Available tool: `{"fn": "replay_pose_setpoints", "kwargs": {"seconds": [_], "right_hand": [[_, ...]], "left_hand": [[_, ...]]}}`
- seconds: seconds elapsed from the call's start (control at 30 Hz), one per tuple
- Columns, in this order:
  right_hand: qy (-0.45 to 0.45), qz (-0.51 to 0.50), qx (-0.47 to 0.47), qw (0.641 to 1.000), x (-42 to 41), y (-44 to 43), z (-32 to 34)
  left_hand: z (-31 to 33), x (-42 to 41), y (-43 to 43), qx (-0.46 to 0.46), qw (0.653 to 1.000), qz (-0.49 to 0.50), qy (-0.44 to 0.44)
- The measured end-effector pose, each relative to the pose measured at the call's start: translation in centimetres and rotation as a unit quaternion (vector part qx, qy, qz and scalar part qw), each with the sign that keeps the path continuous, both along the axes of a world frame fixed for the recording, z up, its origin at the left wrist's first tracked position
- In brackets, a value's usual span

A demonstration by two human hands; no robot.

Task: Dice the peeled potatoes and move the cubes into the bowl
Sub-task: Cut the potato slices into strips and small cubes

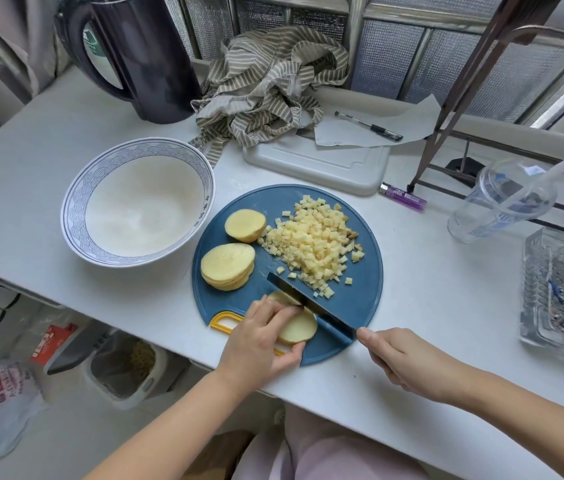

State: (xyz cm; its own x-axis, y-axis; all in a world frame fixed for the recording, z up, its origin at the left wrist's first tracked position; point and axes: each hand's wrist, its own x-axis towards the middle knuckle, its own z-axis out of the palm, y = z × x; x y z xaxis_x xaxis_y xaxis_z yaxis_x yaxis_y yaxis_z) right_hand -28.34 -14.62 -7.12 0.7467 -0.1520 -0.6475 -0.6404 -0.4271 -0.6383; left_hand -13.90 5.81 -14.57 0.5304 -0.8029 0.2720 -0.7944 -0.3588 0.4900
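On the round blue cutting board [360, 299] lies a pile of small potato cubes [313, 244]. A stack of potato slices [228, 266] and a potato end piece [245, 225] sit at the board's left. My left hand [259, 344] presses down on a potato piece [299, 329] at the board's near edge. My right hand [401, 362] grips the handle of a dark-bladed knife [308, 304], whose blade rests across that piece. The white bowl with a blue pattern [76, 199] stands left of the board and holds no potato.
Behind the board are a white cutting board [325, 164], a striped cloth [270, 81], paper with a pen [368, 126] and a purple lighter [403, 197]. A dark kettle [135, 53] stands back left. A plastic cup [502, 202] and glass tray [560, 292] are at right.
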Motion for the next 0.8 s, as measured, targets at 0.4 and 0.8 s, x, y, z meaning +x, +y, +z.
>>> {"fn": "replay_pose_setpoints", "kwargs": {"seconds": [0.4, 0.8], "right_hand": [[-0.004, 0.016, -0.038, 0.999, 1.5, 0.8, -0.1], [-0.061, 0.027, -0.056, 0.996, 0.4, 1.2, -0.4]], "left_hand": [[0.1, 0.2, 0.0, -0.009, 1.0, -0.017, 0.009], [-0.9, -0.1, 0.3, -0.036, 0.999, -0.005, -0.009]]}}
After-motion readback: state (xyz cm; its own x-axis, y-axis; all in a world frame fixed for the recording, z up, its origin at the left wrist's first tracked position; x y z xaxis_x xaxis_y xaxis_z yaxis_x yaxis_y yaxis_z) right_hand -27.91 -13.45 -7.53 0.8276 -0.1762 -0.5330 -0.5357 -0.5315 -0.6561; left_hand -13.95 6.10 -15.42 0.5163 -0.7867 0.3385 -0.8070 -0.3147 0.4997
